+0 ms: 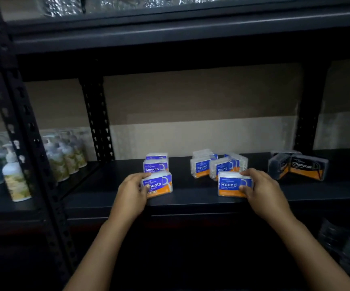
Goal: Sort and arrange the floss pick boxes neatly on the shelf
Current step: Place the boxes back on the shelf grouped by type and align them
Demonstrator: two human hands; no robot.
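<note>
Dim shelf point(190, 204) held part-sorted rows; my left hand point(135, 189) gripped the near Smooth box point(159, 184), my right hand point(261, 185) the near Round box point(232, 185); far Round boxes point(214, 165) remained askew.
</note>
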